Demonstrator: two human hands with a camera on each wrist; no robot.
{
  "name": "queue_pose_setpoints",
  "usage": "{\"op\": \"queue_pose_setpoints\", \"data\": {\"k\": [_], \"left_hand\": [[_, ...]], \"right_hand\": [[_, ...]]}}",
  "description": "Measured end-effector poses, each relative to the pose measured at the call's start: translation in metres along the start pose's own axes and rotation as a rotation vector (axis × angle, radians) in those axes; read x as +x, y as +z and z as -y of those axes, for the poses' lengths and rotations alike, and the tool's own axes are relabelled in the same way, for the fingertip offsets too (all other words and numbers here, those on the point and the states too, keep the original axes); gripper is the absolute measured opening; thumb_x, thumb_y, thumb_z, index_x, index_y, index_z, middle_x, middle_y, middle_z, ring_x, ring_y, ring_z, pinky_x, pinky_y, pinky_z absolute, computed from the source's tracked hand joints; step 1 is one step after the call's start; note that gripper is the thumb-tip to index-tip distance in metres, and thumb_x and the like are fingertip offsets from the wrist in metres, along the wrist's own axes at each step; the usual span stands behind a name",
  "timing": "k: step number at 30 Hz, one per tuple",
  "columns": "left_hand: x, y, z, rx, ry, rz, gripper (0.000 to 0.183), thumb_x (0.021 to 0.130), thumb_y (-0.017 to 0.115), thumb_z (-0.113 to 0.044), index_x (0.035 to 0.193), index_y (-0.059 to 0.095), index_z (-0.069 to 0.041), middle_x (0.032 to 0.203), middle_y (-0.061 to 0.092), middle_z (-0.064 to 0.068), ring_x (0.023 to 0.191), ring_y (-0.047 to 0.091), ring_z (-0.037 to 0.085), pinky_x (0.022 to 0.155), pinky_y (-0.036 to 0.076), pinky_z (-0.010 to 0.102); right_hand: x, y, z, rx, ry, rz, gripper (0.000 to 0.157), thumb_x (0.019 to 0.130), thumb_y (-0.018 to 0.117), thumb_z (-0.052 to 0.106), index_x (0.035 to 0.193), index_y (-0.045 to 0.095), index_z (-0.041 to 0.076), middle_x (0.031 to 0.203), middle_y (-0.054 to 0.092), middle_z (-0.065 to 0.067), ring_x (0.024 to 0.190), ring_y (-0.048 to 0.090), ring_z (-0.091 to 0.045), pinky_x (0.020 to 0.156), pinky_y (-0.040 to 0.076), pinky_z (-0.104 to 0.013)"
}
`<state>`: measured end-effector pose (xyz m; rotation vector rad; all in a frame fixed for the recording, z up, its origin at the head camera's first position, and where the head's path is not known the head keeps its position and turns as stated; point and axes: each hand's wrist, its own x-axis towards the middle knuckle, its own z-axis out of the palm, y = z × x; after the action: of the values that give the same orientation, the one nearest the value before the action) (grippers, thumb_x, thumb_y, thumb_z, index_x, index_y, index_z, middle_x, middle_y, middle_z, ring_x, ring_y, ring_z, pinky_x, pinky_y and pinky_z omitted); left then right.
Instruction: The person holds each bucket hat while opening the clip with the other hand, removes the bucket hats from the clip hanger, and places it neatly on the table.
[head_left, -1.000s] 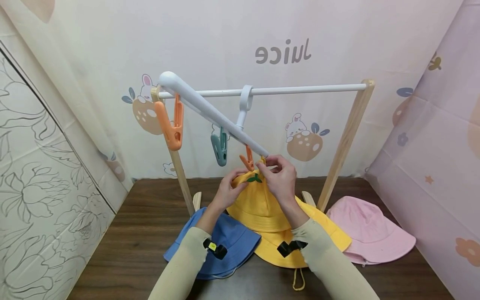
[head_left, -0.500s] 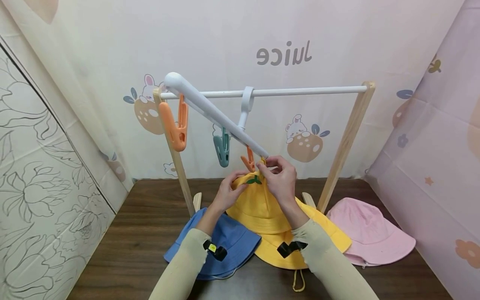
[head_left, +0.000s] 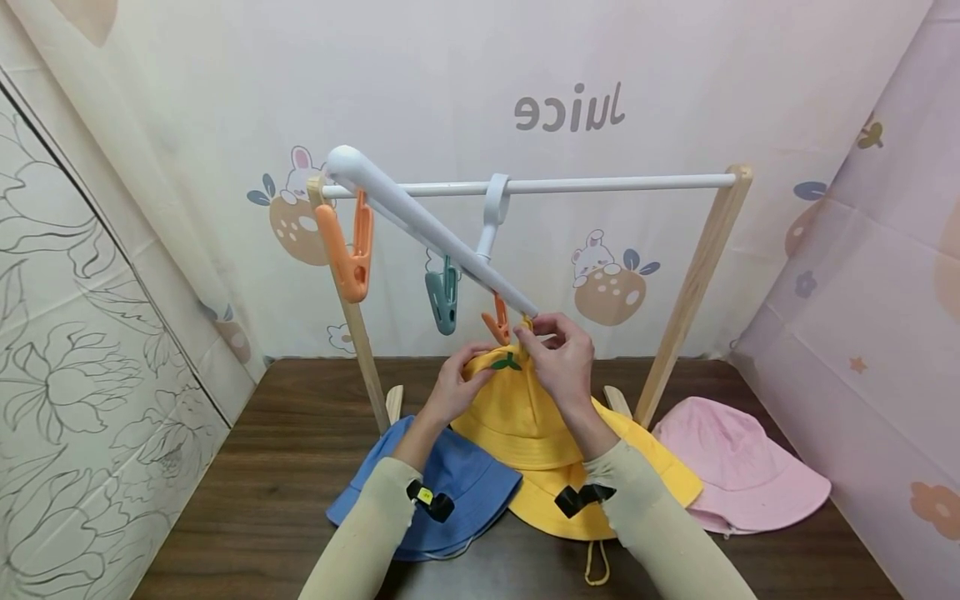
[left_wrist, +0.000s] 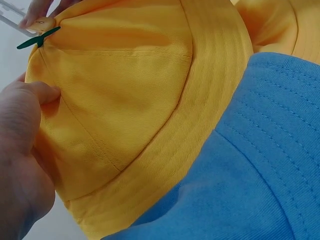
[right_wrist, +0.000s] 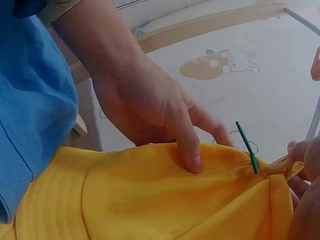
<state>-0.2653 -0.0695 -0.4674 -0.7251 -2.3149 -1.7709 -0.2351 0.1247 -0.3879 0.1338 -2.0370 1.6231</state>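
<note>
A yellow bucket hat (head_left: pixel 521 412) with a green sprout (right_wrist: pixel 247 147) on its crown hangs below the near end of a white clip hanger (head_left: pixel 435 237). My left hand (head_left: pixel 453 383) pinches the crown's left side, the thumb lying on the cloth in the right wrist view. Just right of the sprout, my right hand (head_left: pixel 564 354) pinches a yellow clothespin (right_wrist: pixel 282 164) at the hanger's tip. The clothespin's jaws meet the top of the hat; how firmly they bite is partly hidden by my fingers. An orange clothespin (head_left: pixel 497 321) hangs close beside the crown.
A second yellow hat (head_left: pixel 555 508) lies under the raised one, between a blue hat (head_left: pixel 480 479) and a pink hat (head_left: pixel 738 467). The hanger hooks over a rack's white bar (head_left: pixel 622 184). Green (head_left: pixel 442 300) and orange (head_left: pixel 354 258) clothespins hang farther left.
The hat's crown has shifted very slightly down and left, and the hanger's left end has swung a little. Both hands keep their hold in nearly the same place.
</note>
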Motion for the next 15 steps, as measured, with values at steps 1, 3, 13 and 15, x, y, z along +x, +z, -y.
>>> {"op": "queue_pose_setpoints", "data": {"k": [1, 3, 13, 15], "left_hand": [[-0.0001, 0.0000, 0.0002, 0.002, 0.000, 0.000, 0.034, 0.111, 0.069, -0.008, 0.145, 0.067, -0.004, 0.140, 0.075, 0.022, 0.126, 0.068, 0.035, 0.110, 0.053, 0.039], [-0.0002, 0.0000, 0.0008, 0.004, -0.002, -0.001, 0.034, 0.111, 0.069, -0.007, 0.145, 0.067, -0.005, 0.140, 0.075, 0.022, 0.126, 0.069, 0.035, 0.110, 0.053, 0.038], [0.0003, 0.0000, 0.0054, -0.008, -0.024, -0.001, 0.035, 0.111, 0.068, -0.006, 0.145, 0.066, -0.005, 0.140, 0.075, 0.023, 0.124, 0.069, 0.033, 0.107, 0.055, 0.037], [0.0004, 0.0003, 0.0059, -0.011, -0.027, 0.000, 0.035, 0.111, 0.068, -0.006, 0.146, 0.066, -0.005, 0.140, 0.075, 0.023, 0.124, 0.069, 0.033, 0.107, 0.055, 0.038]], "right_hand": [[0.0000, -0.0001, -0.0001, 0.001, -0.001, -0.003, 0.021, 0.096, 0.091, 0.016, 0.105, 0.080, 0.001, 0.100, 0.079, -0.023, 0.067, 0.066, 0.002, 0.065, 0.055, -0.013], [0.0001, -0.0003, -0.0004, 0.006, -0.003, -0.009, 0.020, 0.096, 0.091, 0.016, 0.105, 0.080, 0.001, 0.099, 0.078, -0.022, 0.067, 0.066, 0.002, 0.064, 0.055, -0.013], [0.0014, -0.0022, -0.0025, 0.023, -0.008, -0.018, 0.020, 0.095, 0.092, 0.015, 0.104, 0.080, 0.001, 0.098, 0.078, -0.022, 0.068, 0.066, 0.001, 0.064, 0.054, -0.013], [0.0017, -0.0029, -0.0031, 0.024, -0.002, -0.020, 0.020, 0.095, 0.092, 0.015, 0.104, 0.080, 0.001, 0.098, 0.078, -0.023, 0.068, 0.067, 0.001, 0.065, 0.055, -0.013]]}}
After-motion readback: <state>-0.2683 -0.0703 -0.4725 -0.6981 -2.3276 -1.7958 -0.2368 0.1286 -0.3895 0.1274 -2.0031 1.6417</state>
